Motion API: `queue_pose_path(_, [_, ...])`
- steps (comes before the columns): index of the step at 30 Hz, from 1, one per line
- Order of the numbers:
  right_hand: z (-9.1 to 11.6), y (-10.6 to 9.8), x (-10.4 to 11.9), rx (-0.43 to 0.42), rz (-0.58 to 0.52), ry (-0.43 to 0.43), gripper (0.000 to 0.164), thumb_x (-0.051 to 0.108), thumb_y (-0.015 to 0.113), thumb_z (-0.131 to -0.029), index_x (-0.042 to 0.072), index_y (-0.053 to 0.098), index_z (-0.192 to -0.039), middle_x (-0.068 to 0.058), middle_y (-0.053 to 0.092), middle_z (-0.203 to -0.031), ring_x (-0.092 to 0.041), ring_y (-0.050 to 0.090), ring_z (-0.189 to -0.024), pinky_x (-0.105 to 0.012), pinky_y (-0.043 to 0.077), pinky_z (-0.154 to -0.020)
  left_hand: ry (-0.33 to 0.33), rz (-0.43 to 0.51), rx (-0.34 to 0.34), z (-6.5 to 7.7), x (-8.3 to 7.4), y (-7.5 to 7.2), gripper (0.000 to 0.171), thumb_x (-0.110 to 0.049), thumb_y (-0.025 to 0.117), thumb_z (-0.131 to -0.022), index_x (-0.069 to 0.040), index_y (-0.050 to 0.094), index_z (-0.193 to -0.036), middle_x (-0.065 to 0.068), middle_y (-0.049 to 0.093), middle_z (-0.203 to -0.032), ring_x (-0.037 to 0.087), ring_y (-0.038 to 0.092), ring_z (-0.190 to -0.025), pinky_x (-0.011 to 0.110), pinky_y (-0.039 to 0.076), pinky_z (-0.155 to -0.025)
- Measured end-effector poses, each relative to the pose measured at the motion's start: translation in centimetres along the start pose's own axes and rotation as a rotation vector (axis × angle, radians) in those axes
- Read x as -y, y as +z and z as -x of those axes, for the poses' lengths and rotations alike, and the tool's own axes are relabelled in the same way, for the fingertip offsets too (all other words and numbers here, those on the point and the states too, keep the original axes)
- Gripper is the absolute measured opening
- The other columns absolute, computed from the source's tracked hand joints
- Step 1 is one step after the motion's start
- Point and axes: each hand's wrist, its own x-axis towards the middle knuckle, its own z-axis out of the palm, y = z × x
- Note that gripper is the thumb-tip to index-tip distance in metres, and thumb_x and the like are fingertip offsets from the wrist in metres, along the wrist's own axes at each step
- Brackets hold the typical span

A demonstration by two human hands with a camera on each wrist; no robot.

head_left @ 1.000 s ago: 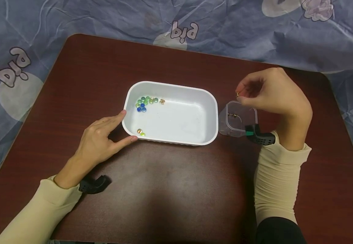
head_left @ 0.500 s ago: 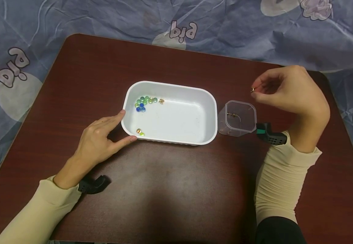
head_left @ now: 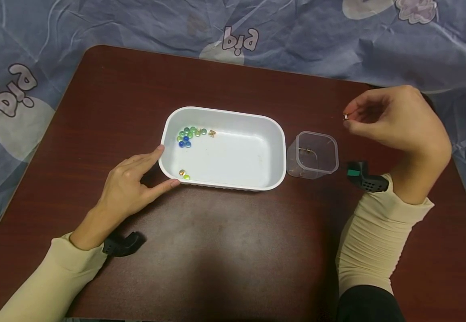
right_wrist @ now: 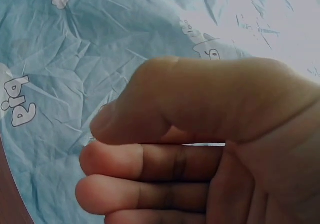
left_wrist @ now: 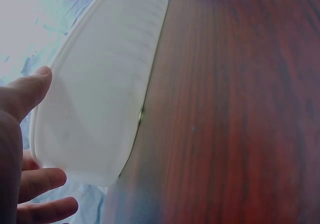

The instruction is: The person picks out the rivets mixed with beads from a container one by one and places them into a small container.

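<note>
My left hand (head_left: 130,183) touches the corner of a white plastic tray (head_left: 233,184), thumb at the front rim and fingertips at the left end. In the left wrist view, the thumb lies against the upper rim of the tray (left_wrist: 100,83). Inside are several green and blue glass beads (head_left: 186,138), a few gold pieces (head_left: 212,133) and another bead pair near the front. To the right, raised beyond a clear square container (head_left: 317,172), my right hand (head_left: 406,120) pinches a small gold spool-shaped piece (head_left: 345,117) between thumb and forefinger. In the right wrist view that piece is hidden.
The clear container holds small gold pieces (head_left: 305,150) and stands close to the tray's right end. A brown wood-grain table (head_left: 233,250) bears everything. Behind it hangs a wrinkled blue-grey printed cloth (head_left: 156,27).
My right hand has moved right, away from above the clear container, still pinching the gold piece. The left hand and the tray stay as they were.
</note>
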Motion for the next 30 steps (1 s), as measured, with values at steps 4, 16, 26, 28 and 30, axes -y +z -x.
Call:
queue_pose_path(4, [0.17, -0.15, -0.15, 0.009, -0.003, 0.017, 0.008, 0.006, 0.075, -0.080, 0.006, 0.074, -0.088, 0.017, 0.068, -0.071, 0.003, 0.060, -0.065, -0.008, 0.041, -0.062, 0.007, 0.001, -0.004, 0.03, 0.05, 0.00, 0.086, -0.072, 0.055, -0.086, 0.002, 0.063, -0.129, 0.025, 0.068, -0.111, 0.041, 0.067, -0.097, 0.056, 0.052, -0.080])
queue_pose_path(16, [0.37, -0.34, -0.40, 0.051, 0.005, 0.016, 0.012, 0.007, 0.076, -0.080, 0.006, 0.074, -0.092, 0.015, 0.069, -0.073, 0.003, 0.060, -0.066, -0.009, 0.041, -0.061, 0.007, 0.004, -0.008, 0.07, 0.13, 0.03, 0.086, -0.072, 0.056, -0.086, 0.002, 0.063, -0.129, 0.025, 0.068, -0.112, 0.041, 0.067, -0.096, 0.056, 0.052, -0.079])
queue_pose_path(26, [0.32, -0.39, -0.48, 0.051, 0.029, 0.017, 0.012, 0.009, 0.075, -0.082, 0.006, 0.074, -0.094, 0.018, 0.068, -0.073, 0.005, 0.060, -0.068, -0.008, 0.040, -0.063, 0.016, 0.003, -0.008, 0.03, 0.14, 0.01, 0.085, -0.071, 0.056, -0.087, 0.003, 0.063, -0.129, 0.025, 0.068, -0.112, 0.041, 0.067, -0.095, 0.056, 0.052, -0.080])
queue_pose_path(28, [0.28, -0.35, -0.44, 0.055, 0.032, 0.015, 0.012, 0.009, 0.074, -0.083, 0.006, 0.074, -0.094, 0.018, 0.068, -0.074, 0.005, 0.060, -0.068, -0.008, 0.040, -0.062, 0.013, 0.001, -0.005, 0.02, 0.14, 0.01, 0.086, -0.071, 0.056, -0.087, 0.003, 0.063, -0.129, 0.025, 0.068, -0.113, 0.041, 0.067, -0.096, 0.056, 0.052, -0.080])
queue_pose_path(30, [0.22, -0.29, -0.37, 0.061, 0.037, 0.015, 0.012, 0.009, 0.074, -0.083, 0.006, 0.074, -0.095, 0.018, 0.068, -0.074, 0.005, 0.060, -0.068, -0.009, 0.040, -0.062, 0.011, -0.001, -0.003, 0.02, 0.13, 0.00, 0.086, -0.071, 0.055, -0.087, 0.003, 0.063, -0.129, 0.025, 0.068, -0.113, 0.041, 0.067, -0.096, 0.056, 0.052, -0.079])
